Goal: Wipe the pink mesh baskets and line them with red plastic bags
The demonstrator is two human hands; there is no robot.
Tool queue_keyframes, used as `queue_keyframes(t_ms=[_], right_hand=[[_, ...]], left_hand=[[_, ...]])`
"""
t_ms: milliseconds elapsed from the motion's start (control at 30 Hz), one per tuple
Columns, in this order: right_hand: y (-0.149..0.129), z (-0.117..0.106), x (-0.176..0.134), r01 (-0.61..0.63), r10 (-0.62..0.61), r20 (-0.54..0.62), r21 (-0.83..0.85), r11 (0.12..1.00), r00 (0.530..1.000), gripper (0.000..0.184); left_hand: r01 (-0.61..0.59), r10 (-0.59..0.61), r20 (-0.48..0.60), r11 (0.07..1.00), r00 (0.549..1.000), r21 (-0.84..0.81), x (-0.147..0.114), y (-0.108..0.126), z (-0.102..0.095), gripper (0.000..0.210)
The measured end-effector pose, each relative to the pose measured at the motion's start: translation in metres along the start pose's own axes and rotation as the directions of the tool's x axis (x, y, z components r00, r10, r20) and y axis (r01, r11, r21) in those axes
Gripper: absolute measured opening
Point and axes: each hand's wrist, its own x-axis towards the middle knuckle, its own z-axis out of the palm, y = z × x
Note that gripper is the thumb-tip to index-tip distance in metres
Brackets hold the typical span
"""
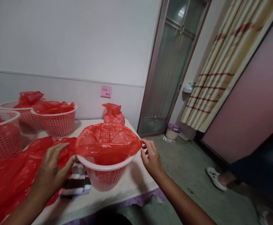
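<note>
A white mesh plastic basket (pixel 108 178) stands in front of me, with a red plastic bag (pixel 109 148) spread inside it and over its far rim. The bag's near edge sags below the front rim, inside the basket. At the bag's right corner, my right hand (pixel 152 157) pinches the film between thumb and fingers. My left hand (pixel 53 168) is open, thumb and fingers apart, beside the basket's left rim; whether the thumb touches the rim I cannot tell. Beneath and behind that hand lie loose red plastic bags (pixel 10 175). A striped cloth (pixel 76 179) is partly tucked behind the basket.
Several more baskets with red bags, among them one basket (pixel 57 123), stand at the table's left. A tied red bag (pixel 113 115) sits by the wall under a pink note (pixel 106 91). On the floor are a small bin (pixel 173 131) and a person's shoe (pixel 215 178) at right.
</note>
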Motion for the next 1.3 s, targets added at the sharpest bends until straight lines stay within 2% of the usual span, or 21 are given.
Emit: queue_keyframes(t_ms=[33,100,267,367,467,600,700,800,967,1200,1233,1300], right_hand=[[-0.004,-0.001,-0.001,0.100,-0.099,0.019,-0.071,0.992,0.995,0.045],[-0.008,0.000,-0.001,0.232,-0.227,0.049,-0.155,0.960,0.973,0.045],[-0.011,0.005,-0.006,0.323,-0.317,0.065,-0.255,0.911,0.946,0.036],[-0.018,0.005,-0.009,0.378,-0.383,0.051,-0.318,0.869,0.922,0.039],[-0.030,0.001,-0.004,0.450,-0.445,0.097,-0.337,0.827,0.890,0.034],[-0.039,0.000,0.011,0.454,-0.422,0.168,-0.351,0.819,0.891,0.026],[-0.040,0.002,0.018,0.464,-0.398,0.244,-0.366,0.807,0.884,0.017],[-0.039,0.004,0.016,0.488,-0.403,0.288,-0.353,0.798,0.868,0.013],[-0.042,0.001,0.009,0.493,-0.407,0.293,-0.350,0.796,0.865,0.009],[-0.063,0.007,0.015,0.447,-0.320,0.338,-0.423,0.788,0.885,0.038],[-0.065,0.010,0.017,0.448,-0.313,0.342,-0.452,0.772,0.886,0.036],[-0.064,0.017,0.022,0.459,-0.318,0.341,-0.517,0.723,0.885,0.023]], left_hand=[[-0.112,0.112,0.014,0.994,0.994,0.011,0.001,0.006,0.000,0.056],[-0.227,0.227,0.097,0.974,0.969,-0.016,0.003,0.016,0.003,0.056],[-0.209,0.208,0.290,0.978,0.934,-0.025,0.014,0.021,0.016,0.043],[-0.218,0.207,0.308,0.976,0.929,0.004,0.024,0.016,0.018,0.039],[-0.265,0.241,0.313,0.963,0.919,0.038,0.037,0.017,0.019,0.048],[-0.356,0.301,0.380,0.931,0.874,0.080,0.054,0.020,0.026,0.053],[-0.444,0.357,0.424,0.887,0.832,0.125,0.056,0.021,0.035,0.033],[-0.525,0.429,0.433,0.841,0.793,0.129,0.044,0.020,0.041,0.018],[-0.676,0.569,0.421,0.719,0.706,0.162,0.018,0.017,0.040,0.015],[-0.681,0.573,0.409,0.708,0.710,0.188,0.011,0.023,0.051,0.023],[-0.683,0.574,0.412,0.707,0.707,0.186,0.011,0.025,0.052,0.025],[-0.689,0.582,0.415,0.703,0.699,0.175,0.010,0.028,0.052,0.026]])
